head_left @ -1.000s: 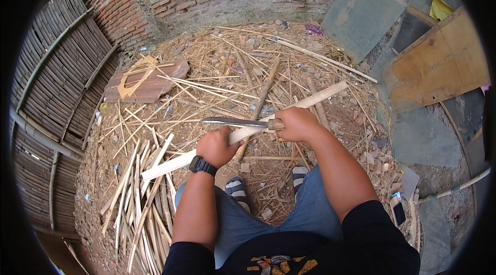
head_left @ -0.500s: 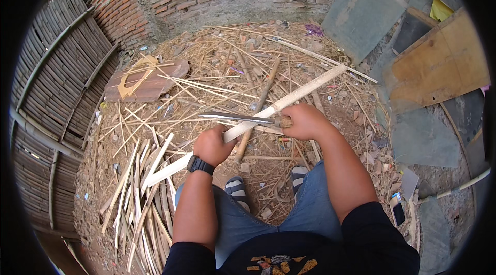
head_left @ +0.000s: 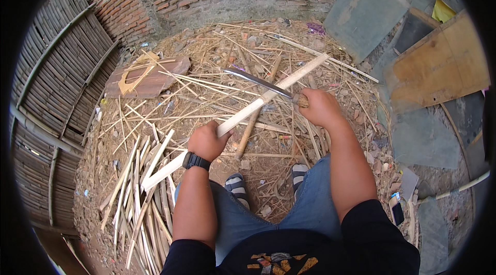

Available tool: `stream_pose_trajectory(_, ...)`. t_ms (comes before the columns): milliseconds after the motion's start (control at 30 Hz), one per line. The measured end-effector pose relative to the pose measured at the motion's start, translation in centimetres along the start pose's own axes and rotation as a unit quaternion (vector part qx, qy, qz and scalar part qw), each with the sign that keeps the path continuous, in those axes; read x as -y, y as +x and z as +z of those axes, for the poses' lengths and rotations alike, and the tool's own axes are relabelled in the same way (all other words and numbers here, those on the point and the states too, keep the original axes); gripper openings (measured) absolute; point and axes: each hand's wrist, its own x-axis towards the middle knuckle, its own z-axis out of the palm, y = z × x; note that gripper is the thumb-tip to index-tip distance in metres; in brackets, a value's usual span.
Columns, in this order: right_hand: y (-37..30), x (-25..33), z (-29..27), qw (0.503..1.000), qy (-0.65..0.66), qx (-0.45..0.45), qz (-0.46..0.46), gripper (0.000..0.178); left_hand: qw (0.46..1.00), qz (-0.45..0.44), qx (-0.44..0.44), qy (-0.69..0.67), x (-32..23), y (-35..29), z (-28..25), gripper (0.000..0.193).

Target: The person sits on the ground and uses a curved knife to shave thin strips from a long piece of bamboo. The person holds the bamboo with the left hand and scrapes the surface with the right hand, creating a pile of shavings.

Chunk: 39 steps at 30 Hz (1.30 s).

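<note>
My left hand [head_left: 207, 141], with a dark watch on its wrist, is closed around a long pale bamboo strip [head_left: 247, 111]. The strip slants from the lower left up to the far right, its far end raised in front of me. In my right hand [head_left: 321, 107] is a machete [head_left: 261, 81], gripped by its wooden handle. The blade crosses the upper half of the strip and points to the far left; whether it touches the strip's surface or edge I cannot tell. Most of the fingers of my left hand are hidden.
A pile of split bamboo strips [head_left: 135, 197] lies at my left. Bamboo poles [head_left: 249, 129] and shavings litter the ground ahead. A reddish-brown board [head_left: 175, 70] lies far left. Grey sheets [head_left: 364, 16] and a plywood panel [head_left: 439, 63] lean at the right; a phone [head_left: 397, 212] lies near my right arm.
The machete has moved up along the strip, away from me, and its tip has swung farther off. My right hand has gone up and right; the strip has tilted slightly, its far end shifting left.
</note>
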Motion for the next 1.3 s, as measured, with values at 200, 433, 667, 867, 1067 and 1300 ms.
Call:
stream_pose_trajectory(200, -1.0, 2.4, -0.2, 0.999, -0.022, -0.021, -0.021, 0.030, 0.994, -0.007, -0.102, -0.048, 1.0, 0.5, -0.1, 0.043)
stream_pose_trajectory(433, 0.9, 0.6, 0.4, 0.998, 0.064, -0.011, 0.017, 0.034, 0.994, 0.004, -0.110, -0.028, 0.7, 0.2, 0.2, 0.039)
stream_pose_trajectory(667, -0.7, 3.2, 0.9, 0.994, -0.013, 0.087, -0.060, 0.044, 0.995, 0.001, -0.087, -0.058, -0.3, 0.0, -0.4, 0.035)
stream_pose_trajectory(867, 1.5, -1.0, 0.4, 0.996, 0.088, -0.012, 0.029, 0.047, 0.992, -0.002, -0.097, -0.076, -0.1, -0.1, -0.4, 0.029)
stream_pose_trajectory(1067, -0.5, 1.1, 2.2, 0.998, 0.031, -0.006, -0.057, 0.038, 0.994, 0.003, -0.089, -0.064, -0.4, 0.1, -0.6, 0.029)
stream_pose_trajectory(1300, 1.3, 0.5, 0.6, 0.992, 0.070, 0.103, -0.010, 0.041, 0.995, -0.005, -0.084, -0.052, 0.3, -0.6, -0.9, 0.027)
